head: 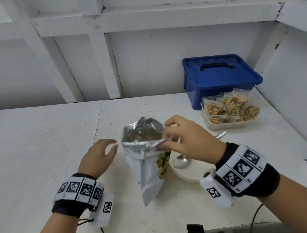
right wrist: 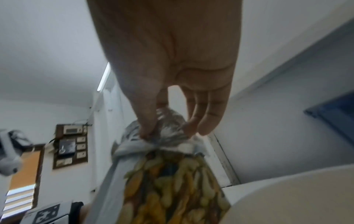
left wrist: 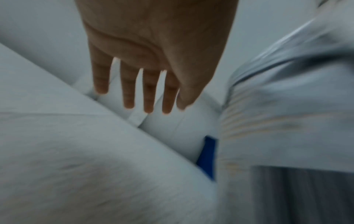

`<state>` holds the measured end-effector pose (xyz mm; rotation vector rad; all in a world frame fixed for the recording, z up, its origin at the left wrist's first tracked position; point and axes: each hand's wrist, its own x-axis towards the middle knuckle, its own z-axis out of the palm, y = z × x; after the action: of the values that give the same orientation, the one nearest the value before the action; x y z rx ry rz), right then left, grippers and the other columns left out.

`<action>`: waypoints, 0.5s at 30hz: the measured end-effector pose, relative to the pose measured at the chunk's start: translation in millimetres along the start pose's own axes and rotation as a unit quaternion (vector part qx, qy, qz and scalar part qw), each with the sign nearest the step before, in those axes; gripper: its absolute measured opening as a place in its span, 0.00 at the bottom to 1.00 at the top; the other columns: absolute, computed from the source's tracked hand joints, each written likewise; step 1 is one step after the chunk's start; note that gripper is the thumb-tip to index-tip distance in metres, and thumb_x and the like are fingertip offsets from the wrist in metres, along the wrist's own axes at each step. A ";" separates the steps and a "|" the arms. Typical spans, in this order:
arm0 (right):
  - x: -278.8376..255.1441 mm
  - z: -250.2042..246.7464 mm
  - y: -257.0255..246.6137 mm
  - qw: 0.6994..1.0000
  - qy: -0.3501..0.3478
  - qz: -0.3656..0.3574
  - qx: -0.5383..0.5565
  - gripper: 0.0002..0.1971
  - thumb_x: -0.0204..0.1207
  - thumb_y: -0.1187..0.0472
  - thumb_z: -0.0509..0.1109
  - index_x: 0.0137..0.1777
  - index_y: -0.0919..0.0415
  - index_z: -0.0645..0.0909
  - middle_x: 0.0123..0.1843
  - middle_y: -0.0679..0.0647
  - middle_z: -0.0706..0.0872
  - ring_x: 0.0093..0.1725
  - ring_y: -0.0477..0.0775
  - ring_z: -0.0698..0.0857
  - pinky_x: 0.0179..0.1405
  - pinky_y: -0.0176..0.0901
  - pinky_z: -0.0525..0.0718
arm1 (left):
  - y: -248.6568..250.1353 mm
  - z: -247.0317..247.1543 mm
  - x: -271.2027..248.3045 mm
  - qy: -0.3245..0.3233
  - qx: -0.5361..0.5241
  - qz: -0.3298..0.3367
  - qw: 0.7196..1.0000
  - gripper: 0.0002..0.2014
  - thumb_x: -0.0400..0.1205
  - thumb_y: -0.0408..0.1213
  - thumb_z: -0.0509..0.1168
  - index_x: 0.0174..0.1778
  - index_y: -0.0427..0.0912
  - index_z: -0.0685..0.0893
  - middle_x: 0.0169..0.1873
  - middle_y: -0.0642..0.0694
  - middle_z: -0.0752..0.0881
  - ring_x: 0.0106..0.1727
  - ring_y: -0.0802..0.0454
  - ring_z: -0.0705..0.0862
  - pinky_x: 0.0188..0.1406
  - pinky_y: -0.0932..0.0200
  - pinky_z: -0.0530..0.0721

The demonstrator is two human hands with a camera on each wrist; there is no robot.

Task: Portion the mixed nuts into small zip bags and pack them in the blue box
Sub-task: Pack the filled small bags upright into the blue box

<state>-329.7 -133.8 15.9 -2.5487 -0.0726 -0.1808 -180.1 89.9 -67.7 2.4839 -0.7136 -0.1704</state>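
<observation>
A silver foil pouch of mixed nuts (head: 146, 166) stands open-mouthed at the table's middle, nuts showing through its clear side (right wrist: 172, 189). My right hand (head: 171, 139) pinches the pouch's top right rim between thumb and fingers (right wrist: 149, 130). My left hand (head: 105, 151) hovers just left of the pouch with fingers (left wrist: 130, 94) straight and spread, holding nothing. The blue box (head: 218, 76), lid on, sits at the back right. In front of it a clear tub (head: 232, 123) holds several filled small zip bags (head: 230, 109).
A white plate (head: 188, 173) with a metal spoon (head: 181, 160) lies right of the pouch, under my right wrist. White walls close in at the back and right. The white table (head: 39, 146) stretches out to the left.
</observation>
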 end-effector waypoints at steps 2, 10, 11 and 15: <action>7.0 1.3 1.5 0.998 0.044 0.050 0.023 0.08 0.73 0.48 0.72 0.40 0.52 0.82 0.51 0.49 0.79 0.44 0.45 0.78 0.45 0.37 0.78 | 23.3 -10.5 -5.2 0.110 -0.069 0.054 0.990 0.12 0.83 0.38 0.61 0.58 0.39 0.83 0.55 0.45 0.86 0.55 0.50 0.82 0.54 0.56 0.77; 23.2 2.8 -0.6 0.986 0.109 0.114 0.052 0.18 0.77 0.50 0.68 0.37 0.66 0.83 0.36 0.56 0.83 0.34 0.51 0.81 0.39 0.46 0.77 | 72.0 -3.4 -16.0 0.159 -0.167 0.183 0.956 0.15 0.79 0.48 0.63 0.56 0.43 0.82 0.47 0.55 0.82 0.49 0.64 0.80 0.46 0.66 0.82; 24.9 2.3 -0.5 0.985 0.110 0.118 0.062 0.19 0.78 0.50 0.67 0.38 0.68 0.82 0.36 0.59 0.84 0.34 0.54 0.82 0.39 0.48 0.77 | 71.0 0.7 -14.1 0.167 -0.159 0.182 0.956 0.15 0.80 0.44 0.65 0.59 0.40 0.82 0.49 0.53 0.82 0.50 0.62 0.80 0.46 0.68 0.82; 29.0 2.1 2.6 0.981 0.103 0.142 0.085 0.18 0.78 0.51 0.66 0.39 0.68 0.81 0.38 0.60 0.87 0.38 0.58 0.84 0.40 0.47 0.79 | 68.9 13.6 -8.4 0.206 -0.158 0.149 0.954 0.10 0.79 0.33 0.68 0.55 0.33 0.84 0.47 0.46 0.84 0.46 0.57 0.81 0.45 0.78 0.79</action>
<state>-300.6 -134.4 17.0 -2.3244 0.3385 -0.3100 -222.2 38.9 -42.5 1.9880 -0.7942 0.3152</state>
